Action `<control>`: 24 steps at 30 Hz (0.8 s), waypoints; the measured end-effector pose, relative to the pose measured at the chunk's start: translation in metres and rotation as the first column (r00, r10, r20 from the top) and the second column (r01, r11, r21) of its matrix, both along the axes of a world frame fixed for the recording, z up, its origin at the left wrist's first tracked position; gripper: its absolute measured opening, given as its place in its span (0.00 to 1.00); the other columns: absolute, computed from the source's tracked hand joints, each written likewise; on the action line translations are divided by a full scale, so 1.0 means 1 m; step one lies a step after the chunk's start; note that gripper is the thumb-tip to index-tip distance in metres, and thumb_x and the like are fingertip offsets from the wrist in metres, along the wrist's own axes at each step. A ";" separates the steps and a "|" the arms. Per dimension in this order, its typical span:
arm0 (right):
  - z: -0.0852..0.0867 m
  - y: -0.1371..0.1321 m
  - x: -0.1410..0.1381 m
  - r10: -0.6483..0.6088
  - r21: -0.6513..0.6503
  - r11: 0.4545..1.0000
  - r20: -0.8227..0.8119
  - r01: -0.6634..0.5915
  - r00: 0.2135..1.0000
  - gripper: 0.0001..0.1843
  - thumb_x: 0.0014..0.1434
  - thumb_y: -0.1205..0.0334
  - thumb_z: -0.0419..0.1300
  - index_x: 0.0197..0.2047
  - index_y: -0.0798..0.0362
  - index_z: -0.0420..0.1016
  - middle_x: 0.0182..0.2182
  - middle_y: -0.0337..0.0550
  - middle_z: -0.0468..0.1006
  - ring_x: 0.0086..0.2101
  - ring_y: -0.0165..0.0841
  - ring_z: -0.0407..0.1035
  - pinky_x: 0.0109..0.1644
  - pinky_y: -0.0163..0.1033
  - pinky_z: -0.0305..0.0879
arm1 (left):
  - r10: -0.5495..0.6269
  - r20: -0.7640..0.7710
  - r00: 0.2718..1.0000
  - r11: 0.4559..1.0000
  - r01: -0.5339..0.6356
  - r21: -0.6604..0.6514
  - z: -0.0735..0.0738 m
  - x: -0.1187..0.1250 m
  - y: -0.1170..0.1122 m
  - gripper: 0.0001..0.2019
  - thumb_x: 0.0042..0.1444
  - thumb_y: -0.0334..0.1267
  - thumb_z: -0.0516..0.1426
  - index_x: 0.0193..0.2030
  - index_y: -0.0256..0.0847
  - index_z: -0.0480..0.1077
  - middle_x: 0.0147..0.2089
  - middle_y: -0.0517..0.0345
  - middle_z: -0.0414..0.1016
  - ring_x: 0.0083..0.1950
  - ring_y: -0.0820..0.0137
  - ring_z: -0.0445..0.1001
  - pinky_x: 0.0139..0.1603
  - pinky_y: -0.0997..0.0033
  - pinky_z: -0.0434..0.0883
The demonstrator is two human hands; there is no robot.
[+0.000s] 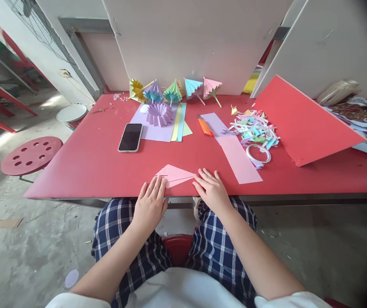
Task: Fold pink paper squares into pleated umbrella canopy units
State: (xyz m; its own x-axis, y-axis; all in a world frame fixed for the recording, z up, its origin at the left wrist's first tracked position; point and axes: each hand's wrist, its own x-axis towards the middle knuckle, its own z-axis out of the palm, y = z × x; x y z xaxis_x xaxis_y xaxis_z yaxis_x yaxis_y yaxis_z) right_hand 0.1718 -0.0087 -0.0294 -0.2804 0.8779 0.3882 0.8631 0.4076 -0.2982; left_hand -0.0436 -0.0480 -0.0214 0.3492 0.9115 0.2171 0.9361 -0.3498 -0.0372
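- Head view: your left hand (150,204) lies flat at the near edge of the red table (90,162), at about 6 o'clock. Its fingers are straight and close together, and their tips rest on the lower left edge of the folded pink paper (174,175).
- Your right hand (211,188) is also flat, palm down, with the fingers slightly spread. Its fingertips touch the pointed right end of the same paper, at its 3 o'clock. Neither hand pinches anything.
- The folded pink paper lies flat on the table between your two hands, just in from the near edge.
- A phone (131,137) lies face up at 11 o'clock from the paper, well apart from it.
- A long pink strip (239,160) lies at 2 o'clock, with a ring of tape (258,153) just beside its far end.
- Beyond those sit an orange cutter (205,127) and a heap of paper scraps (256,128).
- At 12 o'clock, a pleated purple piece (159,114) rests on a purple sheet (153,130), with a row of paper umbrellas (173,90) behind it along the far edge.
- A red stool (31,155) stands off the table at 9 o'clock.
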 end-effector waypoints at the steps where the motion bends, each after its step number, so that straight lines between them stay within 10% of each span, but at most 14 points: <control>1: -0.001 0.001 0.001 -0.020 0.014 1.000 -0.021 0.020 1.000 0.17 0.61 0.59 0.47 0.45 0.54 0.75 0.49 0.51 0.72 0.52 0.41 0.63 0.58 0.56 0.52 | -0.001 0.005 1.000 1.000 0.001 0.001 -0.001 0.000 0.000 0.25 0.58 0.36 0.45 0.62 0.30 0.52 0.64 0.46 0.52 0.65 0.61 0.51 0.63 0.56 0.50; 17: 0.022 0.038 -0.027 -0.030 -0.210 0.977 -0.057 0.017 0.998 0.06 0.49 0.58 0.63 0.31 0.50 0.75 0.29 0.42 0.74 0.33 0.36 0.64 0.38 0.40 0.60 | -0.093 0.232 0.968 0.995 0.097 -0.009 -0.004 -0.009 0.008 0.32 0.54 0.35 0.49 0.65 0.35 0.44 0.65 0.46 0.52 0.66 0.60 0.48 0.63 0.54 0.49; 24: 0.022 0.037 -0.024 -0.041 -0.262 0.965 -0.254 -0.028 0.966 0.05 0.51 0.64 0.59 0.25 0.50 0.68 0.30 0.41 0.72 0.35 0.35 0.63 0.40 0.40 0.58 | 0.129 0.766 0.629 0.986 0.003 -0.169 -0.002 -0.017 0.014 0.31 0.58 0.39 0.49 0.65 0.47 0.39 0.66 0.49 0.50 0.65 0.63 0.51 0.61 0.57 0.56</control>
State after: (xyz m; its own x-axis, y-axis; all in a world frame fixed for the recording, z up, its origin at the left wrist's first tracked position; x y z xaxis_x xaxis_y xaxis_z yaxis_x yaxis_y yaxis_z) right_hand 0.1481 0.0285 -0.0078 -0.1959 0.9595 0.2026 0.7463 0.2799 -0.6039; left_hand -0.0610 -0.0342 -0.0236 0.0542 0.9672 0.2483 0.6169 -0.2280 0.7533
